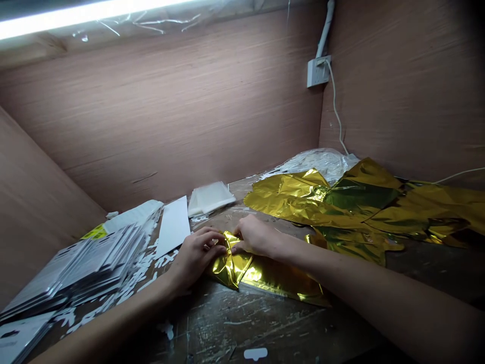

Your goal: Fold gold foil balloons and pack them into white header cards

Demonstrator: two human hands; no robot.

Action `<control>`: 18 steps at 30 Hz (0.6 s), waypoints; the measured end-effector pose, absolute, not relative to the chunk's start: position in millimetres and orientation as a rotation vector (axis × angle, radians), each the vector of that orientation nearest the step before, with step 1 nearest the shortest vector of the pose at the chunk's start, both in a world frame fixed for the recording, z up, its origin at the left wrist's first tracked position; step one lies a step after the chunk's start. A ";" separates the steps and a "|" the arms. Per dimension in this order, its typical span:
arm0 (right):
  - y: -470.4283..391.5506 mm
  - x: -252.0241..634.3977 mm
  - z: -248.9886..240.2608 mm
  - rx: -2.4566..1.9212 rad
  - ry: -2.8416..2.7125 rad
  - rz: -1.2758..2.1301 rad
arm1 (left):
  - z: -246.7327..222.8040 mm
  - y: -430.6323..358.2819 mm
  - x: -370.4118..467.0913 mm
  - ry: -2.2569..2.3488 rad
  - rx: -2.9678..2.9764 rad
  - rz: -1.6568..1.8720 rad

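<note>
A shiny gold foil balloon (280, 278), flat and uninflated, lies on the worktable with its left end folded up. My left hand (199, 253) grips the left edge of that folded end, fingers bent around the foil. From the other side my right hand (254, 237) pinches the upper edge of the same fold, thumb against the foil. Both fingertips are partly hidden by the hands and the foil. Further right, more flat gold foil balloons (364, 207) lie spread in an overlapping heap.
Stacks of packaged cards (91, 263) stand at the left, beside scattered white paper cut-outs (140, 273). A white card (173, 226) and clear plastic sleeves (211, 198) lie near the back wall. Behind the heap sits a clear plastic bag (322, 161). A cable runs down from the socket (318, 72).
</note>
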State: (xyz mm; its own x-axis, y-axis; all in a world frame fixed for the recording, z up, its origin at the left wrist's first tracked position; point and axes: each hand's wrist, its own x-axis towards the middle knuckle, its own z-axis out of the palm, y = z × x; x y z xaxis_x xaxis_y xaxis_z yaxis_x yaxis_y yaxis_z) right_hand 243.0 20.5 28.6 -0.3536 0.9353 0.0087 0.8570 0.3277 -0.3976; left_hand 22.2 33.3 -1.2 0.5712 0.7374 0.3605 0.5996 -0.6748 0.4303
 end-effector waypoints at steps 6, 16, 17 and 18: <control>20.4 242.4 28.0 -1.661 -2.362 0.458 | -5.8 20.2 17.3 1.061 2.894 0.685; 25.6 243.4 18.0 -1.607 -2.339 0.485 | -5.3 11.6 17.5 0.939 2.949 0.312; 25.0 243.1 18.5 -1.605 -2.336 0.489 | -6.2 11.1 16.6 0.954 2.942 0.273; 23.8 242.6 19.1 -1.612 -2.336 0.488 | -6.9 10.6 15.5 0.967 2.932 0.227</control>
State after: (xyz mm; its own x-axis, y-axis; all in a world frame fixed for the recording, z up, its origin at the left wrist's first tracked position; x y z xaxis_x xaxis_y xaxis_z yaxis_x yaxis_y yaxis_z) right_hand 242.6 23.8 19.1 -0.3499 0.9365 0.0238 0.8486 0.3276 -0.4154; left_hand 15.5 10.6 -6.9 0.7940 0.5950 0.1246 0.5882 -0.8038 0.0892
